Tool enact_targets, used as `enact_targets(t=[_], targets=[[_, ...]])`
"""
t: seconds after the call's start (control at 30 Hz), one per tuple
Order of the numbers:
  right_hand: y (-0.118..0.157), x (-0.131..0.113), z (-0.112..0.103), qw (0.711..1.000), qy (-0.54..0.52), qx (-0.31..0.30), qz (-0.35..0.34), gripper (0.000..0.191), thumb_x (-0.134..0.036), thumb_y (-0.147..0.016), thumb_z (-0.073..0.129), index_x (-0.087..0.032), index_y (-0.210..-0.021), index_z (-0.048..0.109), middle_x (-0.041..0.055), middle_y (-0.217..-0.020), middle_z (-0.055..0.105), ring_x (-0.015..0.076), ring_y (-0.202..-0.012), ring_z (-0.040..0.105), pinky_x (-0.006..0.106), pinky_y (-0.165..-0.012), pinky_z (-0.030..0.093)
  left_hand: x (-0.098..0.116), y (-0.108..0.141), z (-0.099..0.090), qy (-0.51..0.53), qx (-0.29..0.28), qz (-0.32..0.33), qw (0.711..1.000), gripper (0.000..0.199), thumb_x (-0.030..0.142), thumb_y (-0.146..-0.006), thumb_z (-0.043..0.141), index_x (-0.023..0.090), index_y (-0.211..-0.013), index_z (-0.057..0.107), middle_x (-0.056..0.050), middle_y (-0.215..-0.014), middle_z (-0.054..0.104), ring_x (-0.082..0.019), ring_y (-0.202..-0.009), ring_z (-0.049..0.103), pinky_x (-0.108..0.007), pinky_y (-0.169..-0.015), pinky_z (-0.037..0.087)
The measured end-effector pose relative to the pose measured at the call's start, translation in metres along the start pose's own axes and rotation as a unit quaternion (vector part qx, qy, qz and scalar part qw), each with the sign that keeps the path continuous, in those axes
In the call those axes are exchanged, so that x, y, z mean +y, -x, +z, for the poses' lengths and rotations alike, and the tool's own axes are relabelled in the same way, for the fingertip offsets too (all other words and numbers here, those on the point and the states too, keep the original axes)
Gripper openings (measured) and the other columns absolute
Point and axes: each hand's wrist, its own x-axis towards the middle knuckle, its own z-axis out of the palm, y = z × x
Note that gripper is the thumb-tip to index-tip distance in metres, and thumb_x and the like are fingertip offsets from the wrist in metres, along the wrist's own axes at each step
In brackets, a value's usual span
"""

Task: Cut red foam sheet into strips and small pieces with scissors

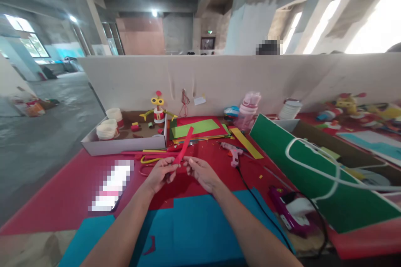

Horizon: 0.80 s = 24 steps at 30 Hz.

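Observation:
A narrow red paper strip [188, 141] slants upward from between my hands. My left hand [160, 174] pinches its lower part between thumb and fingers. At the strip's lower end, my right hand [201, 172] has its thumb and fingertips closed together; whether they grip the strip or something small is too fine to make out. Blue sheets [203, 221] lie beneath my forearms, with a small dark red scrap [151, 245] on them. Beyond my hands are a stack of coloured sheets [200, 128] and a pink glue gun [232, 152].
At the left stands a shallow box [122, 148] with paper cups [105, 130] and a yellow-headed figure [158, 108]. A blurred phone [112, 185] lies nearer. To the right are a green-sided box [300, 175], a white cable [336, 175] and a purple device [290, 212].

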Motion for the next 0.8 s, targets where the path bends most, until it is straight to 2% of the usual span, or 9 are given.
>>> enact_targets(t=[0.13,0.23,0.33,0.53,0.67,0.8], targets=[[-0.002,0.011,0.003,1.0,-0.012,0.017,0.018,0.034,-0.044,-0.062,0.081,-0.015,-0.074,0.069,-0.0019,-0.064,0.06,0.0052,-0.05,0.045,0.02,-0.05,0.038,-0.006,-0.003,0.003,-0.006,-0.014,-0.003,1.0,0.021,0.035,-0.079,0.064,0.016,-0.083,0.056,0.004,-0.042,0.05,-0.006,-0.036,0.036,-0.018,-0.04,0.023],[-0.005,0.012,-0.001,0.999,-0.019,0.042,0.002,0.035,-0.043,-0.059,0.083,-0.014,-0.068,0.066,-0.0026,-0.06,0.058,0.0051,-0.049,0.044,0.019,-0.048,0.037,-0.006,-0.004,0.005,-0.038,-0.034,-0.024,0.998,0.021,0.035,-0.079,0.063,0.015,-0.083,0.056,0.004,-0.042,0.052,-0.006,-0.035,0.036,-0.018,-0.039,0.022],[-0.005,0.011,-0.003,0.998,-0.011,0.058,-0.01,0.034,-0.043,-0.059,0.083,-0.014,-0.066,0.065,-0.0036,-0.053,0.057,0.0056,-0.048,0.046,0.019,-0.049,0.039,-0.004,-0.004,0.005,-0.074,-0.041,-0.045,0.995,0.022,0.035,-0.078,0.063,0.015,-0.08,0.056,0.003,-0.042,0.052,-0.007,-0.035,0.038,-0.019,-0.039,0.022],[-0.003,0.012,-0.001,0.997,0.033,0.069,-0.008,0.033,-0.04,-0.059,0.082,-0.014,-0.064,0.063,-0.0014,-0.054,0.062,0.0079,-0.05,0.054,0.021,-0.053,0.046,0.001,-0.003,0.0,-0.12,-0.035,-0.041,0.991,0.022,0.035,-0.074,0.065,0.015,-0.076,0.055,0.004,-0.043,0.051,-0.007,-0.039,0.04,-0.018,-0.042,0.026],[-0.003,0.013,0.001,0.994,0.021,0.102,-0.02,0.034,-0.039,-0.055,0.084,-0.015,-0.064,0.061,-0.0007,-0.058,0.064,0.0095,-0.052,0.058,0.023,-0.055,0.049,0.002,-0.002,-0.002,-0.111,0.009,-0.021,0.994,0.02,0.034,-0.074,0.064,0.016,-0.08,0.057,0.004,-0.046,0.053,-0.008,-0.042,0.043,-0.018,-0.043,0.028],[-0.001,0.011,0.002,0.994,0.01,0.104,-0.033,0.032,-0.038,-0.058,0.083,-0.016,-0.069,0.063,-0.0009,-0.057,0.064,0.01,-0.051,0.058,0.022,-0.053,0.049,0.002,-0.002,-0.005,-0.091,0.027,-0.005,0.995,0.016,0.03,-0.072,0.064,0.016,-0.069,0.055,0.003,-0.046,0.055,-0.008,-0.042,0.044,-0.019,-0.043,0.029]])
